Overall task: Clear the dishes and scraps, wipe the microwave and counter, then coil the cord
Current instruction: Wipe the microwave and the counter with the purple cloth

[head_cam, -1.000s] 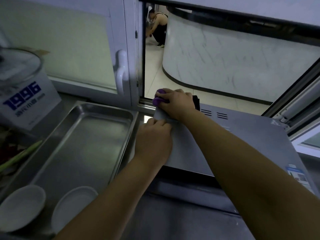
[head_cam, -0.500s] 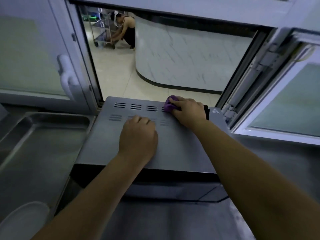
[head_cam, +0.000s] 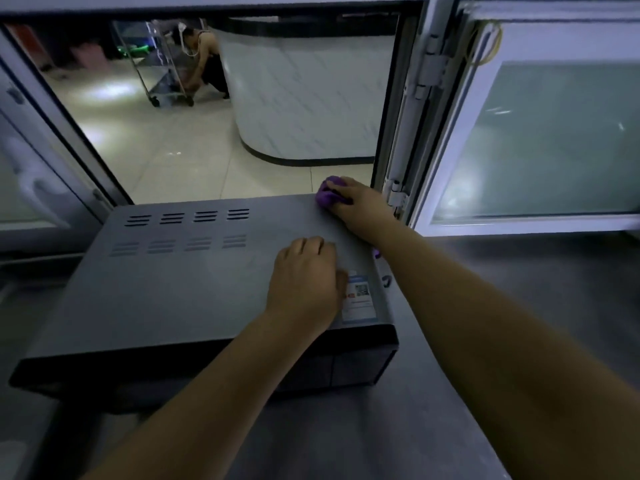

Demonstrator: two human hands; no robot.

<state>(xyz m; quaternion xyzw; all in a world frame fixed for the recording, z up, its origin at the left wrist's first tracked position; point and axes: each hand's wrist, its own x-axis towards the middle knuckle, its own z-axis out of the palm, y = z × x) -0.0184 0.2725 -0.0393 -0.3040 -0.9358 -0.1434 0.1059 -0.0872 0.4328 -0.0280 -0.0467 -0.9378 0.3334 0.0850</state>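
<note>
An open window (head_cam: pixel 242 109) looks onto a pale tiled floor (head_cam: pixel 166 147) with a curved white marble-patterned counter (head_cam: pixel 311 98); a wheeled metal cart (head_cam: pixel 166 74) stands beyond (dim light, frosted panes (head_cam: pixel 547 140) either side).

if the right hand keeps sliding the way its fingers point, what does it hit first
Probably nothing solid: the right hand grips the purple cloth at the microwave's back right corner, so it would likely pass the edge into the open window; depth unclear.
</note>
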